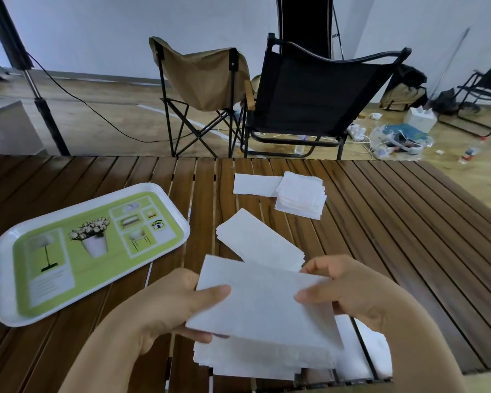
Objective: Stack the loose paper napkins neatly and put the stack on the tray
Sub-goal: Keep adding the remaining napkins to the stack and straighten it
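- Fingers [210, 293] of both hands pinch one napkin [264, 304] by its ends, above the near pile [255, 361].
- Gathering is under way; next, lay it square on that pile. The tray [9, 313] holds nothing yet.

Beyond the slatted wooden table [380, 208], a tan folding chair [207, 78] and black chair [309, 92] face pale walls.

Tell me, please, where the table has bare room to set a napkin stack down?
Bare wood lies right of the folded pile, out to the table's edge, and behind the tray. The tray's face is free too. It is crowded near both hands, among loose napkins.
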